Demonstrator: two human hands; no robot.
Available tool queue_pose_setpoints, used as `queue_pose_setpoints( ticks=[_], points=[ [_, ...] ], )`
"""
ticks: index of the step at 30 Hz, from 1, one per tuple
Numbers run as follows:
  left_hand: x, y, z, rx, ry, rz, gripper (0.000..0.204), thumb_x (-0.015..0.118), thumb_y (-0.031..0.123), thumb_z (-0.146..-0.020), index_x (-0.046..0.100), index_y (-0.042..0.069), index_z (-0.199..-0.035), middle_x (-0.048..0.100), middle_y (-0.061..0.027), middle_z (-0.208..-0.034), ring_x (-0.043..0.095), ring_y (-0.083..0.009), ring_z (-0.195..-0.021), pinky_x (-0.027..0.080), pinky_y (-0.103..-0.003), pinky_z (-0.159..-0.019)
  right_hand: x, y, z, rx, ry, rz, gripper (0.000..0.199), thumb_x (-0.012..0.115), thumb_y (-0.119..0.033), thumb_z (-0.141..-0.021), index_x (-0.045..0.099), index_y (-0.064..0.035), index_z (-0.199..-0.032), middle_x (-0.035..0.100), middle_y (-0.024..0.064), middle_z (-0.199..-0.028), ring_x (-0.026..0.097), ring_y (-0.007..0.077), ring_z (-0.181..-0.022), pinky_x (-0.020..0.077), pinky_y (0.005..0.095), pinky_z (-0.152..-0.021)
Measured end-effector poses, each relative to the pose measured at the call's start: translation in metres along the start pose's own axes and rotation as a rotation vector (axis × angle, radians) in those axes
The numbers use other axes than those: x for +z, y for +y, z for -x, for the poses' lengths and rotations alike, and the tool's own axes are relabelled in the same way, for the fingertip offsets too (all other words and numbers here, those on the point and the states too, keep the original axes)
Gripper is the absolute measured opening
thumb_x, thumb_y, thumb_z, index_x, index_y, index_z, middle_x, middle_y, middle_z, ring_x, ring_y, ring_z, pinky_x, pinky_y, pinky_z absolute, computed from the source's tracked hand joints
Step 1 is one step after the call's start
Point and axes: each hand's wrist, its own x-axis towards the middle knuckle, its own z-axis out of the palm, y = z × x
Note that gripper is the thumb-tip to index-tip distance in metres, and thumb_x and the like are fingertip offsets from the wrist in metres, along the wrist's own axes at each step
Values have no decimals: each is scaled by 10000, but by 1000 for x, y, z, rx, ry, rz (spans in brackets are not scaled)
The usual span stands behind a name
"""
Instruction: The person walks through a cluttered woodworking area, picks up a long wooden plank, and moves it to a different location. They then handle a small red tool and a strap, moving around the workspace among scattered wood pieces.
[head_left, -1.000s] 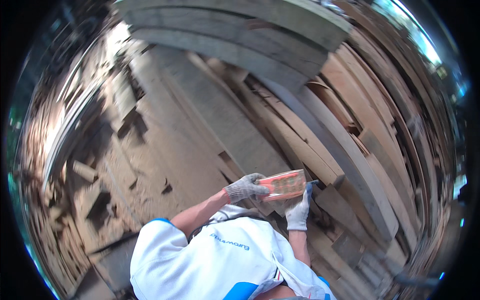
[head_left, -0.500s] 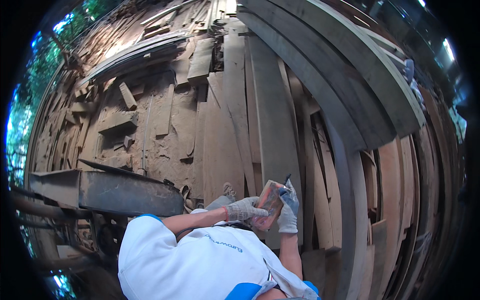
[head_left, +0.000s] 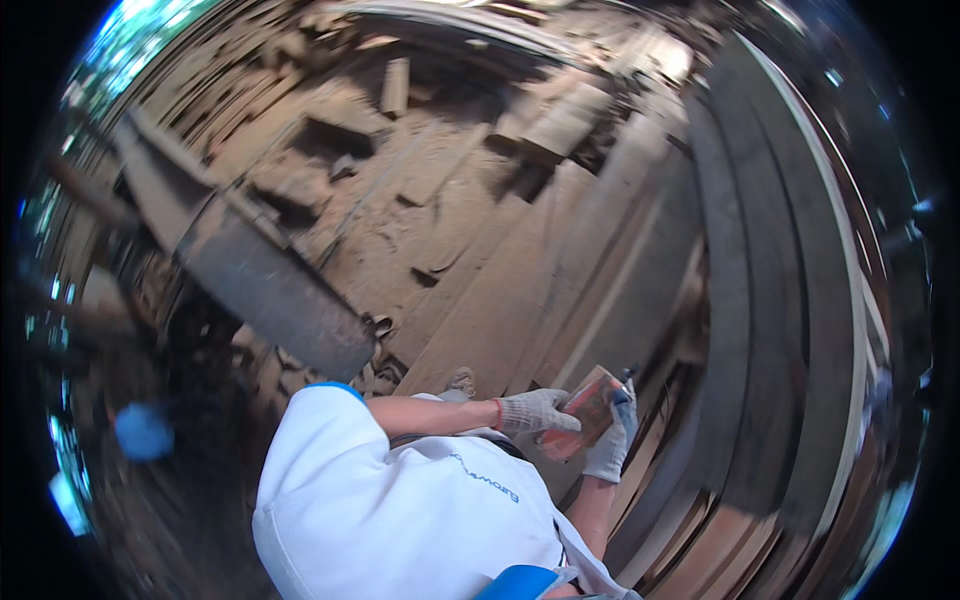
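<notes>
A flat, rectangular reddish thing (head_left: 590, 405) with a tan edge is held in front of my waist; its surface looks shiny, and its kind is unclear. My left hand (head_left: 535, 411), in a grey-white knit glove, grips its left side. Round the right edge wraps my right hand (head_left: 613, 440), in a similar glove with a dark blue patch on the fingers. A small dark tip (head_left: 629, 374) sticks up by the right fingers; I cannot make out what it belongs to. Below both hands lie long boards (head_left: 500, 300).
Stacked thick beams (head_left: 745, 300) rise along the right side. At the left stands a dark metal trough (head_left: 270, 290). Offcuts such as a short block (head_left: 396, 87) and sawdust (head_left: 400, 180) lie on the ground ahead. A blurred blue thing (head_left: 143, 432) is at the lower left.
The view has turned left, so the boards now slant and the trough tilts. Both hands keep hold of the reddish thing and appear farther right in the picture.
</notes>
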Motion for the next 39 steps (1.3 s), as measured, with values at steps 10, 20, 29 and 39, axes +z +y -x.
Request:
queue_pose_setpoints(
  ticks=[10,20,29,39],
  points=[
    [-61,15,27,195,685,121,578,741,401,-718,630,-6,-1114,687,-141,-984,663,-221,-863,520,-347,-758,98,27,-109,377,-540,128,430,617,-363,-920,561,-112,-1264,621,8,-1112,616,176,-952,515,338,-767],
    [-66,36,-20,426,1202,293,555,769,302,-747,587,32,-1196,680,-112,-1014,641,-194,-933,499,-336,-801,185,18,-199,595,-1091,286,414,569,-374,-927,560,-118,-1253,604,19,-1182,587,212,-1072,479,400,-907],
    [-52,57,8,878,1602,437,469,670,100,-835,496,125,-1270,583,-2,-916,576,-122,-876,488,-294,-773,257,60,-196,663,-1391,413,368,581,-296,-910,571,-82,-1209,603,22,-1083,594,173,-1022,509,343,-804],
    [-74,70,43,1169,1418,617,724,600,132,-947,177,63,-1530,373,-57,-1463,406,-126,-1265,373,-291,-1052,298,27,-145,618,-1414,282,272,581,-212,-923,620,-45,-1134,630,35,-987,610,147,-851,509,287,-724]
  ],
)
